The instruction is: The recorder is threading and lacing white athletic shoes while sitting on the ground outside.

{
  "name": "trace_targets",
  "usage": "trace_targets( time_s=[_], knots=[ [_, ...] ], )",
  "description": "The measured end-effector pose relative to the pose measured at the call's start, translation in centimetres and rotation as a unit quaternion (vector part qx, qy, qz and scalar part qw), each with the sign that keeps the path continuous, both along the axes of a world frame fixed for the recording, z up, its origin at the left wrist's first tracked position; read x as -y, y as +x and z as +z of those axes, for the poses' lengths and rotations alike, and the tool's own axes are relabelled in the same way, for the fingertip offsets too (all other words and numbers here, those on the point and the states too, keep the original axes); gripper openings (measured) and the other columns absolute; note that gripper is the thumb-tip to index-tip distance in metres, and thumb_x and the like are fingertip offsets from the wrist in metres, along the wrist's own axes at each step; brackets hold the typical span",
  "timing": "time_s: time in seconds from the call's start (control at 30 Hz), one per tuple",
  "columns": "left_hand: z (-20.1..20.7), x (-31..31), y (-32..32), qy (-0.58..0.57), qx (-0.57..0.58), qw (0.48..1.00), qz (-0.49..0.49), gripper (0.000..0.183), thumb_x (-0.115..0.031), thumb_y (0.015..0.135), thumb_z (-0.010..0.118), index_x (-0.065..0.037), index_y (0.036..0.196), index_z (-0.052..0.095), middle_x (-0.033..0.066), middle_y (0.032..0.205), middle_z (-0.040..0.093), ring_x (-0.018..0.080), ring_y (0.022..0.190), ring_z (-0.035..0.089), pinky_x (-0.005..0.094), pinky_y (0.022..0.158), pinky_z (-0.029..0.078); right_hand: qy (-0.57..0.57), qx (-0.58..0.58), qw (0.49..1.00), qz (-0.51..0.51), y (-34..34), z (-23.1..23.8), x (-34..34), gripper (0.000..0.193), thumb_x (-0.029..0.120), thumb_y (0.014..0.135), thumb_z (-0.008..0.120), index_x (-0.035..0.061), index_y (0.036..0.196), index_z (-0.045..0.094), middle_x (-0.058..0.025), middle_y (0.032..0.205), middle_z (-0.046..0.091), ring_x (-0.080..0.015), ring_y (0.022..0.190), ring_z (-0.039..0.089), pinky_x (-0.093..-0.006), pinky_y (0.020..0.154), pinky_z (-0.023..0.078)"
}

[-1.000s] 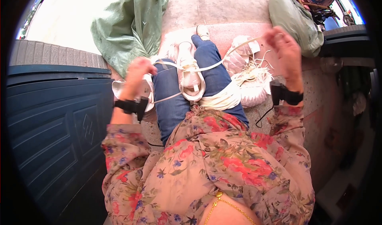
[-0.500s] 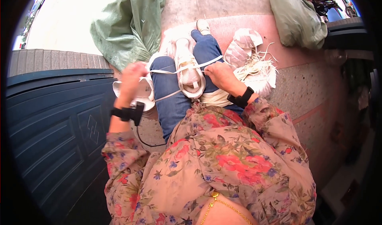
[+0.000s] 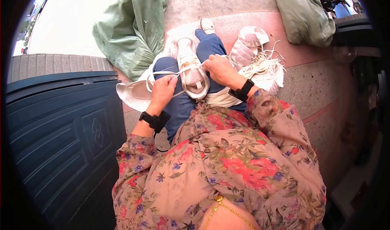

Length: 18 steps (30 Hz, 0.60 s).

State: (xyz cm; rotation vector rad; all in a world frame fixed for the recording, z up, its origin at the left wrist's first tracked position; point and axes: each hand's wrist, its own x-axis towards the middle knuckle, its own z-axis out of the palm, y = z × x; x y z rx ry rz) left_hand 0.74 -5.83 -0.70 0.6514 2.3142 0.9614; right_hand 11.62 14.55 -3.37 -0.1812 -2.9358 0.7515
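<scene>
The left hand (image 3: pixel 163 90) and right hand (image 3: pixel 221 70) pinch a white shoelace (image 3: pixel 164 72) above the white sneaker (image 3: pixel 192 77); lacing looks partly done, slack at left not yet tightened

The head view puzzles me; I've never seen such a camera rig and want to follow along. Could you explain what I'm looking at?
There is no machine here: these are a person's bare left hand and right hand. The camera is the left of two fisheyes worn on the head, looking down, so straight edges bend near the rim. Both hands pinch a white shoelace that crosses a white sneaker lying between legs in blue jeans. Beside the right leg are loose pale laces and what look like more pale shoes. Two green sacks are farther off.
</scene>
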Motion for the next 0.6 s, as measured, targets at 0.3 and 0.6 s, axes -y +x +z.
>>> trace_targets(
  time_s=[0.3, 0.6],
  knots=[
    [-1.0, -1.4, 0.2, -0.042, -0.172, 0.984, -0.037, 0.018, -0.021, 0.081, 0.054, -0.006, 0.077, 0.063, 0.0116, 0.071, 0.060, 0.0315, 0.073, 0.056, 0.0422, 0.063, 0.043, 0.193, -0.023, 0.976, 0.095, -1.7, 1.3, 1.5, 0.005, 0.013, 0.068, 0.055, 0.0098, 0.070, 0.060, -0.0044, 0.076, 0.055, -0.0203, 0.078, 0.053, -0.0341, 0.065, 0.038],
    [0.0, -3.1, 0.3, -0.036, -0.402, 0.899, -0.168, 0.011, -0.019, 0.077, 0.059, -0.010, 0.071, 0.062, 0.0055, 0.068, 0.059, 0.0220, 0.072, 0.051, 0.0360, 0.067, 0.035, 0.096, -0.026, 0.995, -0.029, -0.8, 0.9, 1.1, 0.015, 0.023, 0.076, 0.057, 0.0096, 0.070, 0.058, -0.0054, 0.074, 0.056, -0.0220, 0.077, 0.053, -0.0370, 0.068, 0.039]
  ],
)
